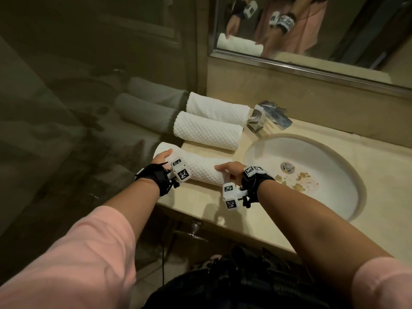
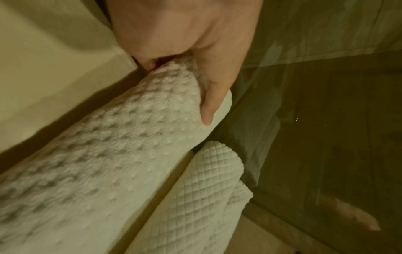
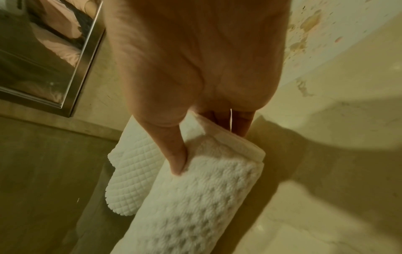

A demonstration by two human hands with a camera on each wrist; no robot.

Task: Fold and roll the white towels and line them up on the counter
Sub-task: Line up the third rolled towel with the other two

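While your left hand [image 1: 161, 157] grips the far-left end of the rolled towel [image 1: 200, 169], your right hand [image 1: 229, 169] grips its other end, nearest the sink [image 1: 256, 148]. From the left wrist you can see the thumb [image 2: 212, 103] lying along the top of the roll and the other fingers curled under its end, so that hand is clamped on the towel. From the right wrist the thumb [image 3: 176, 154] presses into the fluffy top of the roll while the fingers [image 3: 239, 123] wrap down behind the folded edge, so this hand is clamped on it too.

This towel lies across the beige counter [image 1: 200, 201], near the front edge, and its left end sticks out past the counter's side towards the glass panel [image 1: 89, 108]. Whether it rests fully on the counter or is lifted a little, you cannot tell.

Two more rolled towels lie behind it, side by side and parallel: the middle towel [image 1: 207, 130] sits just beyond the one you hold, with a strip of counter between them, and the back towel [image 1: 217, 109] touches the middle one. Beside their right ends stands the chrome tap [image 1: 267, 117]. Brownish stains mark the sink bowl. Above the counter, the mirror [image 1: 312, 30] reflects your hands and the towel.
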